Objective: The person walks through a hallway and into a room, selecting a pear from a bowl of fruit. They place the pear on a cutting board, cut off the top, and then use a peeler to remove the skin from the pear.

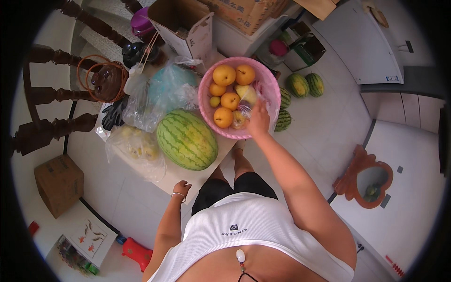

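My right hand (258,118) reaches over the near right rim of a round pink basket (205,118). Its fingers are closed on a clear plastic bag (264,96) bunched along the basket's right side. Several round orange-yellow fruits (224,75) fill the left part of the basket, and paler wrapped fruits (246,94) lie beside my fingers. Down by the table's near edge is my left hand (182,188), a bracelet on its wrist, its fingers curled with nothing seen in them. A large oblong watermelon (187,140) rests on the table beyond it, left of the basket.
Clear bags with yellowish fruit (141,148) and a blue-green round thing (171,87) crowd the table (181,181). Smaller watermelons (298,85) lie on the floor to the right. A cardboard box (58,183) and dark wooden balusters (51,94) stand left; an open carton (183,33) stands behind.
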A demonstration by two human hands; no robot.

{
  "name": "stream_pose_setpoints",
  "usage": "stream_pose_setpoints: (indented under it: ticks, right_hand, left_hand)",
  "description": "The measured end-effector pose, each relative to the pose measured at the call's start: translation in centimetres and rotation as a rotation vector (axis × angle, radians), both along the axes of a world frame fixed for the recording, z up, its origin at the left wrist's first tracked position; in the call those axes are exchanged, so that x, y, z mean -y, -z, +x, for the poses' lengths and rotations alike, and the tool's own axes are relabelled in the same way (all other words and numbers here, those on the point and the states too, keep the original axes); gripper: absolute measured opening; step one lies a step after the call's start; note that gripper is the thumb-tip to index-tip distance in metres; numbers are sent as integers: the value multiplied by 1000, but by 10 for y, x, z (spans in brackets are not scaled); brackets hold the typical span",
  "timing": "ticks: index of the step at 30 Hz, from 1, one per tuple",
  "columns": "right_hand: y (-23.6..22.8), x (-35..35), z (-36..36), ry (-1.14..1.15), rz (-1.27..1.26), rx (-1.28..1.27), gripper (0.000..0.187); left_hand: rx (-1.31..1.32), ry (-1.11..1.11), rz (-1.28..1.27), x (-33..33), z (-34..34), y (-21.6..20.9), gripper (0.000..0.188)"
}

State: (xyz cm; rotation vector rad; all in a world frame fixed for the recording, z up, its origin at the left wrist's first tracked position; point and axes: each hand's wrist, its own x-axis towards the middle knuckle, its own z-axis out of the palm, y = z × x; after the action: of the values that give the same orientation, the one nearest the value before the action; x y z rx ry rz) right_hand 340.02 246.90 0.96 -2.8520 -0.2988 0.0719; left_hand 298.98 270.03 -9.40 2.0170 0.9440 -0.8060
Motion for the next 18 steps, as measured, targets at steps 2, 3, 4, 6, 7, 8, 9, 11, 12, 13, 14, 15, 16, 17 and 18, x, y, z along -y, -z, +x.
stream_pose_setpoints:
  ticks: [2, 3, 4, 6, 7, 8, 9, 11, 12, 13, 14, 15, 16, 17, 18]
  right_hand:
    - [17, 3, 14, 332, 100, -442, 64]
    - [36, 13, 22, 268, 130, -605, 62]
    - [61, 28, 31, 205, 160, -767, 60]
    - [74, 32, 31, 125, 192, -857, 58]
    - [74, 27, 23, 118, 196, -786, 58]
    - [73, 21, 16, 112, 199, -713, 58]
    - [66, 11, 10, 110, 161, -433, 53]
    - [54, -4, 1, 103, 87, 129, 44]
    - [68, 1, 2, 174, 155, 227, 48]
    - [88, 6, 5, 244, 222, 326, 51]
    - [103, 13, 6, 295, 306, 219, 52]
    - [117, 20, 7, 355, 383, 118, 52]
    - [124, 30, 9, 389, 468, -189, 48]
    - [127, 36, 10, 418, 545, -499, 45]
    - [118, 32, 7, 364, 499, -503, 41]
  left_hand:
    - [-17, -24, -17, 1, -2, -1, 42]
    - [-36, -40, -43, 0, 0, -1, 44]
    - [-56, -53, -70, 0, 1, -2, 46]
    - [-73, -69, -76, 1, -9, 7, 46]
    - [-81, -78, -78, 2, -16, 14, 46]
    - [-76, -95, -84, 3, -20, 21, 46]
    - [-74, -117, -88, 5, -25, 24, 45]
    - [-63, -151, -92, 9, -31, 29, 45]
    - [-54, -148, -92, 8, -28, 25, 45]
    - [-45, -146, -93, 8, -24, 21, 44]
    - [-41, -151, -97, 6, -25, 20, 45]
    - [-34, -153, -103, 5, -24, 19, 45]
    - [-27, -160, -111, 5, -24, 19, 45]
    - [-19, -151, -104, 6, -25, 21, 44]
    - [-13, -153, -95, 7, -30, 25, 43]
